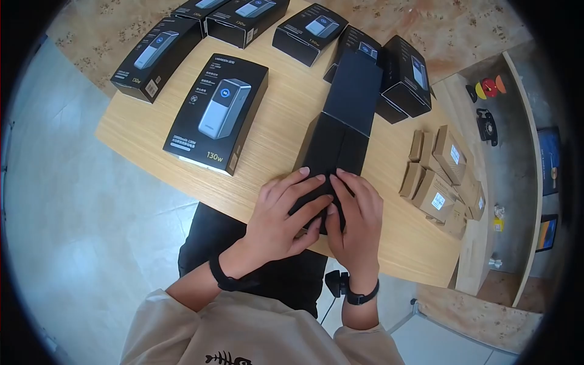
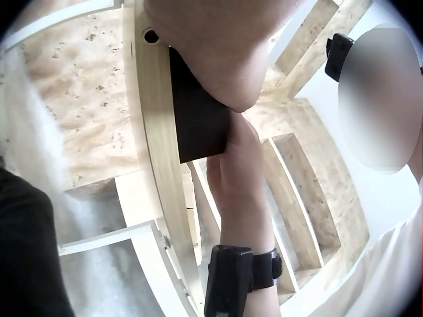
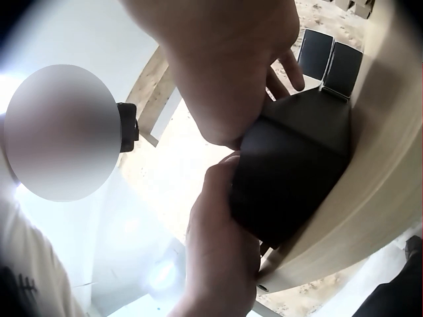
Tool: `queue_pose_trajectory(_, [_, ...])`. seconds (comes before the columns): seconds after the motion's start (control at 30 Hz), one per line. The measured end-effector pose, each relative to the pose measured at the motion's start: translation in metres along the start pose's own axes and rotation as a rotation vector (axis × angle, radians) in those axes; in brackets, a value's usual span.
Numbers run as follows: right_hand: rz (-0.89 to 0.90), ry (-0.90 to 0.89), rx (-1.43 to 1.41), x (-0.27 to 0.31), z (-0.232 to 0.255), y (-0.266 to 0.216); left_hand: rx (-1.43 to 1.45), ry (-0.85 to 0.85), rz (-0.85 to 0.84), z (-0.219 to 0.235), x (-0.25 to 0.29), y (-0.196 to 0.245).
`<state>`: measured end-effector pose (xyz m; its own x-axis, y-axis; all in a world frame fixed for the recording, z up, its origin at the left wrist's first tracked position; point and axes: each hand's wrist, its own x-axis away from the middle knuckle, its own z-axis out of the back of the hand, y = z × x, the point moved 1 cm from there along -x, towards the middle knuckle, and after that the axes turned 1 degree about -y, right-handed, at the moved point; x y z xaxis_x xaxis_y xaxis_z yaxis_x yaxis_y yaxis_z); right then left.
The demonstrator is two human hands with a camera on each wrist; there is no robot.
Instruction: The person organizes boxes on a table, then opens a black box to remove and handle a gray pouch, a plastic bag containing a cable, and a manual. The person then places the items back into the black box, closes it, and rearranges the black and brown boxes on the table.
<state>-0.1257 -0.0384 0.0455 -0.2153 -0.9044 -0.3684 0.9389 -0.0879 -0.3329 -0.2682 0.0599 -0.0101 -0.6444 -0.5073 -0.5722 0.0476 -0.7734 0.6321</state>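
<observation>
A long plain black box [image 1: 331, 143] lies on the wooden table in front of me, with a flat dark panel [image 1: 354, 91] stretching from its far end. My left hand [image 1: 281, 213] holds the near end from the left, fingertips on top and thumb low at the end. From the other side my right hand [image 1: 360, 216] grips the same end, its thumb close to the left fingers. In the right wrist view, the black box [image 3: 291, 172] shows its side, with the left hand [image 3: 225, 231] at its end. The box's contents are hidden.
A printed power bank box [image 1: 213, 115] stands left of the black box. Several similar boxes [image 1: 307, 30] line the table's far side. Small brown cardboard boxes [image 1: 441, 176] are piled at the right. The table's near edge [image 1: 401, 271] runs below my hands; shelves [image 1: 517, 121] stand beyond.
</observation>
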Motion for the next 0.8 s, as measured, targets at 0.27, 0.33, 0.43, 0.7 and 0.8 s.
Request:
queue_pose_trajectory(0.27, [-0.095,-0.069,0.001,-0.017,0.008,-0.001,0.017,0.04,0.032,-0.005,0.002,0.0])
queue_pose_trajectory(0.33, [-0.093,-0.069,-0.068,-0.017,0.005,0.006,0.002,0.041,0.02,-0.004,0.002,-0.001])
queue_pose_trajectory(0.43, [-0.137,-0.076,-0.248,-0.018,0.008,0.012,-0.054,0.018,0.011,-0.001,0.001,0.0])
queue_pose_trajectory(0.7, [-0.596,0.172,-0.784,-0.045,0.002,0.077,-0.051,0.043,0.027,-0.002,-0.003,0.003])
queue_pose_trajectory(0.8, [-0.643,0.2,-1.028,-0.059,-0.004,0.073,-0.028,0.047,0.026,-0.001,-0.004,0.001])
